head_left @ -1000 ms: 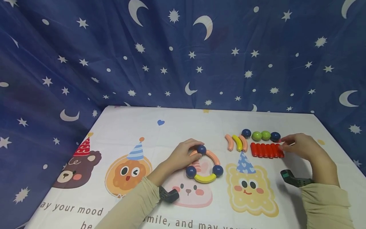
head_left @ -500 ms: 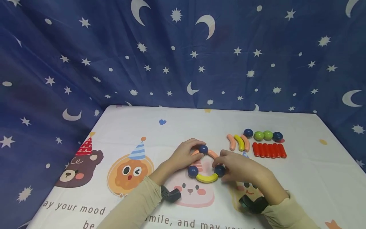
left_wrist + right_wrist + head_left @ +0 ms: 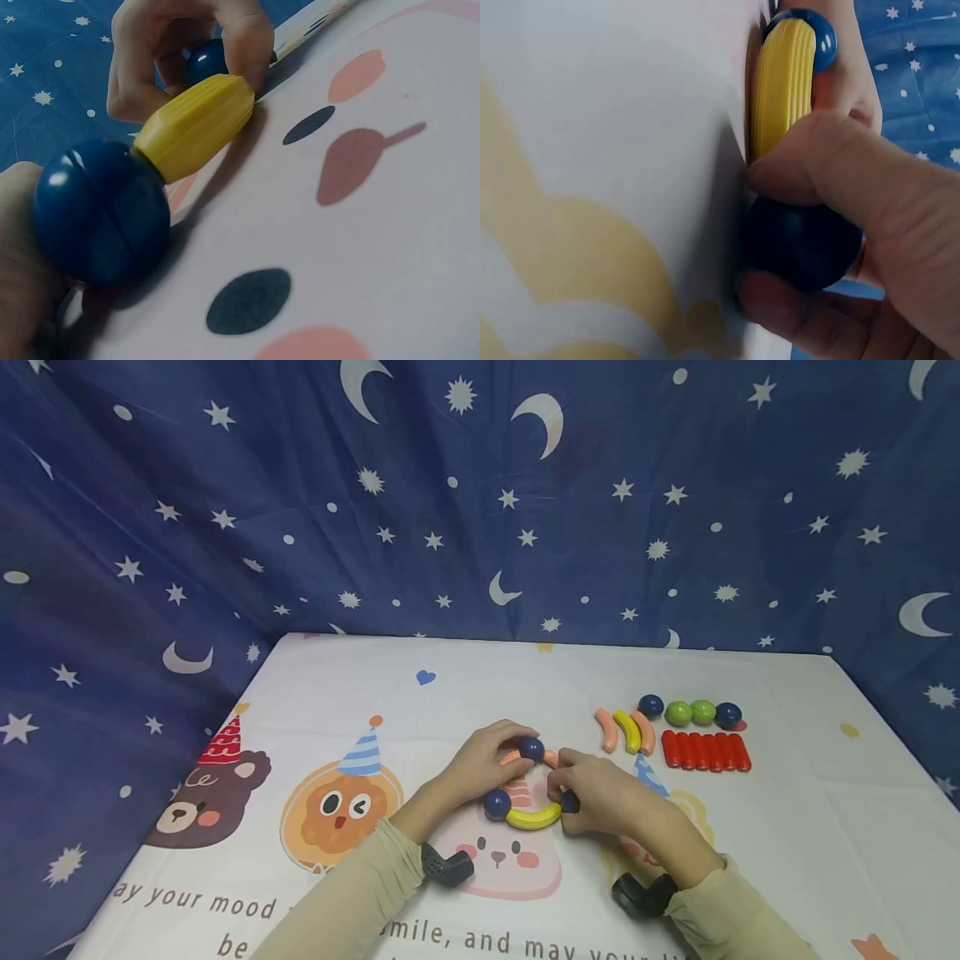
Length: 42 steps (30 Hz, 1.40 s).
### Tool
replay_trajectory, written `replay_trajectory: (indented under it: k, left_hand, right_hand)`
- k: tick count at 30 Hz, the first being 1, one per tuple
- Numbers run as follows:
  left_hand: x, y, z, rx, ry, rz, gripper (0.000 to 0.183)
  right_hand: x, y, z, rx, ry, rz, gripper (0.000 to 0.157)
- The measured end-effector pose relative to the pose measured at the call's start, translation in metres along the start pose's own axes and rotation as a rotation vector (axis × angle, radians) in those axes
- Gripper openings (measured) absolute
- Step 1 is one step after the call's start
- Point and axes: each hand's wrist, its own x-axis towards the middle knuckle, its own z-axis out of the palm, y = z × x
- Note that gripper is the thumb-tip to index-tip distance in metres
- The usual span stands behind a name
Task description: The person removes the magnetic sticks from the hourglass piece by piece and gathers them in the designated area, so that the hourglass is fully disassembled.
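A ring of three blue balls, two pink curved sticks and a yellow curved stick (image 3: 534,817) lies on the tablecloth in the head view. At its top, my left hand (image 3: 491,766) holds the far blue ball (image 3: 532,750) between thumb and fingers, beside a pink stick (image 3: 510,757). My right hand (image 3: 611,795) grips the right blue ball (image 3: 802,244) with thumb and fingers, partly covering it and the right pink stick (image 3: 551,758). The left blue ball (image 3: 103,214) touches one end of the yellow stick, and the gripped right ball sits by the other end.
Right of the ring, two pink and one yellow curved stick (image 3: 628,732) lie side by side. Behind and beside them sit two blue balls (image 3: 651,706) and two green balls (image 3: 690,712). A row of red sticks (image 3: 706,751) lies nearer. A starry curtain (image 3: 480,527) hangs behind.
My right hand has come left from the red sticks to the ring and taken hold of its right blue ball. The ring's near side has shifted slightly left. My left hand stays put.
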Motion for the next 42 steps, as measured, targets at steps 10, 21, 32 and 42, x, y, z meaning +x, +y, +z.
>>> replay_trajectory:
  k: [10, 21, 32, 42]
  left_hand:
    - [0.000, 0.002, 0.000, -0.008, 0.011, -0.005, 0.041]
    - [0.000, -0.001, 0.002, 0.012, 0.010, -0.011, 0.042]
    - [0.001, -0.001, 0.001, 0.011, 0.012, 0.007, 0.040]
    - [0.000, 0.000, 0.001, 0.009, 0.014, 0.003, 0.041]
  right_hand:
    - [0.002, 0.020, 0.002, 0.133, 0.052, -0.044, 0.015]
    - [0.003, 0.044, 0.001, 0.337, -0.046, -0.101, 0.013]
    - [-0.003, 0.050, -0.010, 0.387, -0.117, -0.149, 0.035]
    - [-0.004, 0.053, -0.016, 0.457, -0.084, -0.079, 0.032]
